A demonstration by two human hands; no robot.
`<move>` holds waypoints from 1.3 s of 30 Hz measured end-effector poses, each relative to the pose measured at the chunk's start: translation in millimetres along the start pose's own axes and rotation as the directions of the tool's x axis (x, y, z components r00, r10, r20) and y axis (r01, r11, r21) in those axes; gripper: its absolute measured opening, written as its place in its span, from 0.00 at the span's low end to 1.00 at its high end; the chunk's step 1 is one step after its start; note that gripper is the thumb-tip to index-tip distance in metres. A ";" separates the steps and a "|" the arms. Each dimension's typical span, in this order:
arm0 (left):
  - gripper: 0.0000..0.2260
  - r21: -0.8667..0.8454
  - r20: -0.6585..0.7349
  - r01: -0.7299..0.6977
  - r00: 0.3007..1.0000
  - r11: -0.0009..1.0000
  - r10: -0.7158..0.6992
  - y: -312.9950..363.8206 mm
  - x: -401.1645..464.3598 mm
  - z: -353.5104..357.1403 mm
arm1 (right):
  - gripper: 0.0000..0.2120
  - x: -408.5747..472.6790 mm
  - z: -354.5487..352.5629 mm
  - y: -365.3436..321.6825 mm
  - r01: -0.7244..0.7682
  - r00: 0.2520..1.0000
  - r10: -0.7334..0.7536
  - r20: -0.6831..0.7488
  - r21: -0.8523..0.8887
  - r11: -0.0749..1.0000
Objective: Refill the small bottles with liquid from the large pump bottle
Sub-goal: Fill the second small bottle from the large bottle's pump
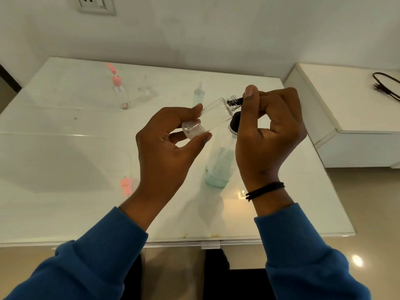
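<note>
Sleeves (104,256): blue ribbed cuffs, reaching in over the near edge of the white table (54,213).
Wrist band (265,190): dark cord, circling the right wrist just above the cuff.
Pink cap (126,185): lying on the table toward the near edge, left of the left forearm, blurred.
Large pump bottle (218,167): standing upright on the table near its right edge, holding pale blue-green liquid low in its clear body; black collar showing behind the right hand, pump head mostly hidden by that hand.
Left hand (171,139): pinching the base end of a small clear bottle (213,115) between thumb and curled fingers, holding it tilted above the table, neck pointing up and right.
Right hand (270,126): fingers curled tight around the pump's black nozzle (234,101), thumb on top, holding the nozzle tip inside the small bottle's threaded mouth.
Small clear bottle contents: looking almost empty, only droplets clinging near the base.
Pink-capped bottle (121,92): standing toward the far left of the table, flip lid hanging open, body looking empty.
Pale spray bottle (199,95): standing near the far edge, just beyond the left fingertips, faintly tinted blue.
Clear small item (145,86): sitting between those two far bottles, too faint to identify.
Side cabinet (346,118): white, sitting beyond the table's right edge, carrying a black cable (385,83).
Wall socket (96,4): sitting on the wall above the far edge.
</note>
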State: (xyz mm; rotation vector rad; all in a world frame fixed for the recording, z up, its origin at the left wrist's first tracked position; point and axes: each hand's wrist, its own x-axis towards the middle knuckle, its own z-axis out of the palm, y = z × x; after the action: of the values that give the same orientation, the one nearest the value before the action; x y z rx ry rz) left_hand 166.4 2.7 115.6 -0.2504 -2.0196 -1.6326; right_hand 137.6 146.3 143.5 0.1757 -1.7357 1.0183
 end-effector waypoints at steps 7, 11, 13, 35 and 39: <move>0.19 -0.004 -0.004 -0.005 1.000 1.000 0.005 0.7 1.0 0.0 | 0.13 0.8 0.6 0.1 -0.020 1.000 0.020 -0.017 0.004 1.000; 0.18 0.006 -0.009 -0.003 1.000 1.000 0.003 0.8 0.7 -1.0 | 0.12 -3.5 1.3 0.6 -0.056 0.998 0.056 -0.009 0.024 0.998; 0.18 0.008 -0.012 -0.007 1.000 1.000 0.007 0.9 0.9 -0.6 | 0.13 -0.3 0.1 1.8 -0.050 0.999 0.050 0.001 0.011 0.999; 0.18 0.046 -0.021 -0.029 0.999 0.999 0.030 0.9 0.0 -1.2 | 0.10 -8.6 4.3 1.5 -0.075 0.997 0.076 -0.022 0.046 0.996; 0.18 0.049 -0.020 -0.041 0.999 0.998 0.042 1.1 0.1 -0.8 | 0.10 -3.9 2.6 1.0 -0.067 0.998 0.068 -0.009 0.035 0.997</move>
State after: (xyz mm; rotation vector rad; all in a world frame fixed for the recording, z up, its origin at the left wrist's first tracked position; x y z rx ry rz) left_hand 167.0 2.2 116.7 -0.2546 -2.0221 -1.5529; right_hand 136.8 143.8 139.5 0.1347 -1.7256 1.0975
